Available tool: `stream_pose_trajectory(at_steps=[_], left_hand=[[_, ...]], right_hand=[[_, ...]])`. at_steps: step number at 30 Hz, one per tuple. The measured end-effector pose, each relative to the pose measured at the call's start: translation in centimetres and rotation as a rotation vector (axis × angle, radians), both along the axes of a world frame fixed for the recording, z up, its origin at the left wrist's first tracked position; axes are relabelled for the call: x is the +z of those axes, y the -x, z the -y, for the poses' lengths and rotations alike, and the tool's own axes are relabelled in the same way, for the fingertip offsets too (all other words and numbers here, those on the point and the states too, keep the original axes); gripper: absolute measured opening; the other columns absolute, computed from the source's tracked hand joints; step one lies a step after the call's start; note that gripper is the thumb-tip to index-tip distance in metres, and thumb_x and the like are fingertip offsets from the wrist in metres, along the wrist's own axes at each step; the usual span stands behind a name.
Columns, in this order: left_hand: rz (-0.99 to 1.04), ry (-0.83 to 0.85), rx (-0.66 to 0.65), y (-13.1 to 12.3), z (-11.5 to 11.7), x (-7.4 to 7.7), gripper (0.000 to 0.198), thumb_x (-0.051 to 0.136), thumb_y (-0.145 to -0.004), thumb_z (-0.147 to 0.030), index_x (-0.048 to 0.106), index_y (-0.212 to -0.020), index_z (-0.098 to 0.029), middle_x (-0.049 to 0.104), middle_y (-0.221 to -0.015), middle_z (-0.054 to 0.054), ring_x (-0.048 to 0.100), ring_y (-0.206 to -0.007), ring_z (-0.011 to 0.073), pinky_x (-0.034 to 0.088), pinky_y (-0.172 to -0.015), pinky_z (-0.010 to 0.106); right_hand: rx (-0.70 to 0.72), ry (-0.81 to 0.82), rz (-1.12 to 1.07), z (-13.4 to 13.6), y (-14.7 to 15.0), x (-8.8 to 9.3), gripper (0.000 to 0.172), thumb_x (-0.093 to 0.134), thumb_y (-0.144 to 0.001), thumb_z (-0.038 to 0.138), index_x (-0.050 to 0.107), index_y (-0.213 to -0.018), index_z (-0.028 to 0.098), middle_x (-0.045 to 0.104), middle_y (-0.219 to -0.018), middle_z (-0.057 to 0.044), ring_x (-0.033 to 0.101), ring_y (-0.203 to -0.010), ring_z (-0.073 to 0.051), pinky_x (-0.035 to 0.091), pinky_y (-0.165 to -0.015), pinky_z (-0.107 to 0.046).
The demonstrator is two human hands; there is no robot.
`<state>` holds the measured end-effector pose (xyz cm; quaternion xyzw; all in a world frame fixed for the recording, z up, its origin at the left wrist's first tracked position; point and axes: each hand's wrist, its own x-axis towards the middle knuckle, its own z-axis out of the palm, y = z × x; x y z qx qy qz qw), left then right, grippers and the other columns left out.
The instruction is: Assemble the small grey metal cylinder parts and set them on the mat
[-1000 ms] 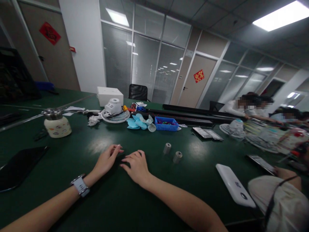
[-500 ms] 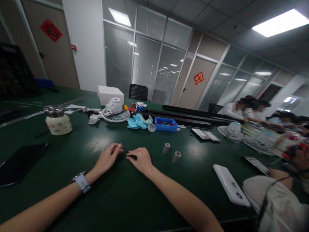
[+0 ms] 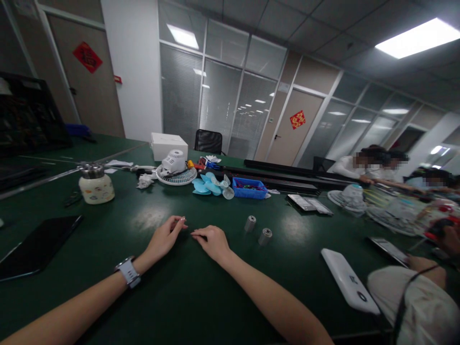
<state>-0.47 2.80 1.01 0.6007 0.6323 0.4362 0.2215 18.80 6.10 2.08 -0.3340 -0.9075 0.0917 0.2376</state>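
Observation:
My left hand (image 3: 167, 238) rests over the green table with its fingers curled in and the thumb against them. A light-strapped watch (image 3: 128, 272) is on that wrist. My right hand (image 3: 212, 242) is bent toward it, thumb and fingertips pinched together. A small gap separates the two hands' fingertips. Whatever the fingers of either hand hold, if anything, is too small or hidden to make out. To the right of my right hand, two silver metal cylinders stand upright, a farther cylinder (image 3: 250, 224) and a nearer cylinder (image 3: 265, 236).
Beyond my hands lie blue fan blades (image 3: 207, 184), a white fan part (image 3: 174, 163) and a blue basket (image 3: 248, 188) of small parts. A cream jar (image 3: 96, 187) and dark tablet (image 3: 39, 244) are left. A white power bank (image 3: 348, 280) lies right, beside a co-worker's sleeve (image 3: 409, 297).
The view has shifted slightly, so everything sits a little lower and farther right. My right hand's thumb and fingertips have drawn closer together. The cylinders stand where they were.

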Motion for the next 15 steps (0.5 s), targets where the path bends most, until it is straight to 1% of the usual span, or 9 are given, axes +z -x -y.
stream_pose_trajectory(at_steps=[4,11,13,15], left_hand=[[0.011,0.003,-0.011,0.0,0.0,0.0,0.046,0.039,-0.087,-0.058,0.055,-0.106,-0.020,0.073,-0.095,0.009,0.067,-0.090,0.0263,0.048,-0.078,0.038],[0.025,0.009,-0.020,-0.1,0.1,0.1,0.047,0.039,-0.087,-0.059,0.054,-0.106,-0.019,0.073,-0.096,0.009,0.067,-0.093,0.0268,0.048,-0.082,0.039],[0.026,0.006,-0.018,-0.1,0.1,0.2,0.047,0.040,-0.086,-0.059,0.054,-0.106,-0.019,0.073,-0.096,0.010,0.067,-0.094,0.0272,0.048,-0.083,0.040],[0.030,0.008,-0.015,-0.1,0.2,0.2,0.047,0.040,-0.086,-0.059,0.054,-0.105,-0.019,0.073,-0.096,0.010,0.067,-0.094,0.0273,0.048,-0.083,0.040]], right_hand=[[0.010,0.009,-0.008,-0.1,0.0,0.0,0.023,0.055,-0.091,0.025,0.068,-0.109,0.030,0.071,-0.107,0.003,0.065,-0.097,-0.013,0.047,-0.089,-0.027],[0.018,-0.046,0.008,-0.2,0.3,-0.6,0.023,0.055,-0.091,0.024,0.068,-0.108,0.029,0.071,-0.107,0.005,0.064,-0.097,-0.011,0.046,-0.089,-0.024],[0.023,-0.074,0.023,0.0,0.2,-0.3,0.022,0.054,-0.091,0.027,0.068,-0.108,0.029,0.070,-0.110,0.003,0.064,-0.099,-0.013,0.046,-0.089,-0.026],[0.017,-0.137,0.034,0.2,-0.5,0.6,0.023,0.056,-0.090,0.030,0.067,-0.110,0.028,0.067,-0.117,0.000,0.062,-0.105,-0.017,0.046,-0.092,-0.031]])
